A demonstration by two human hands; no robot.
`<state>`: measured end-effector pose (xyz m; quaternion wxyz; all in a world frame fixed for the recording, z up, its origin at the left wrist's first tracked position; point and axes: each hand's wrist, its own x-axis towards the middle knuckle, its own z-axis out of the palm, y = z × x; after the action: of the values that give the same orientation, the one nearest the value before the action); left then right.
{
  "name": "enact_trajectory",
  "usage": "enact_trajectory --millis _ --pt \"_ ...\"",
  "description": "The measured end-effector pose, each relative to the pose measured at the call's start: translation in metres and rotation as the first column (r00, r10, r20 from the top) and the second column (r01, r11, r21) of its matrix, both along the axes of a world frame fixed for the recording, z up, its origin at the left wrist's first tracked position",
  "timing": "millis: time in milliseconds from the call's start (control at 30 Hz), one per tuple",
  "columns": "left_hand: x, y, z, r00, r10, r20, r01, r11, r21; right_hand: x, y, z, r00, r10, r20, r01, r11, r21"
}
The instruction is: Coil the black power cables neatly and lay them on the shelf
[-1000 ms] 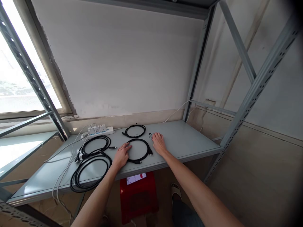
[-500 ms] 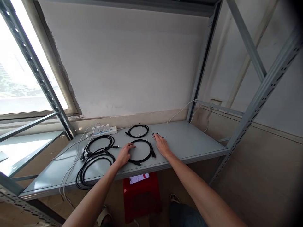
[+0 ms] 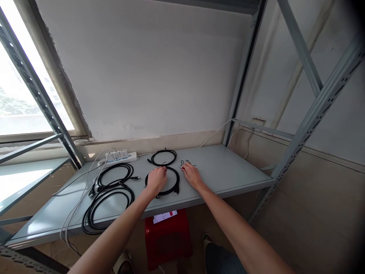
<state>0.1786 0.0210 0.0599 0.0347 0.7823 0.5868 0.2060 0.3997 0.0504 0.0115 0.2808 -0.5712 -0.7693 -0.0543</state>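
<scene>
My left hand is closed at the upper left part of a coiled black cable; its fingertips are partly hidden where they meet the cable. The coil lies flat on the grey shelf, its plug ends toward the front edge. To the right of the coil, my right hand pinches at a thin black twist tie, low over the shelf. Other small black twist ties lie just beyond its fingers.
Another black cable coil lies behind. Two larger black coils lie at the left. A white power strip with plugs and white cords stands at the back left. Below the front edge is a red stool with a phone on it.
My left hand has moved up along the coil to its upper side, and its fingers have curled closed. My right hand has shifted slightly down, now nearer the coil. The view has turned a little.
</scene>
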Motion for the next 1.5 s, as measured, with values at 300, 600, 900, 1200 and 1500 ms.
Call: enact_trajectory --millis 300,600,900,1200,1500 --pt "0.055 -0.044 -0.014 0.988 -0.081 -0.133 0.060 0.986 -0.153 -0.001 -0.003 0.003 1.000 0.009 -0.006 -0.008 1.000 0.023" --pt "0.021 -0.063 -0.031 0.979 0.004 -0.205 -0.006 1.000 -0.007 -0.002 -0.003 0.001 1.000 0.013 -0.024 -0.013 1.000 0.016" --pt "0.025 -0.069 -0.036 0.990 0.086 -0.112 -0.074 0.992 0.102 -0.023 -0.030 0.008 0.999 0.035 0.002 -0.034 0.988 0.147" --pt "0.024 -0.071 -0.036 0.986 0.067 -0.151 -0.057 0.996 0.069 -0.061 -0.047 0.038 0.959 0.282 0.024 -0.282 0.959 -0.012" --pt "0.024 -0.071 -0.035 0.986 0.063 -0.154 -0.054 0.997 0.062 -0.046 -0.012 0.089 0.817 0.404 0.412 -0.283 0.903 -0.325"
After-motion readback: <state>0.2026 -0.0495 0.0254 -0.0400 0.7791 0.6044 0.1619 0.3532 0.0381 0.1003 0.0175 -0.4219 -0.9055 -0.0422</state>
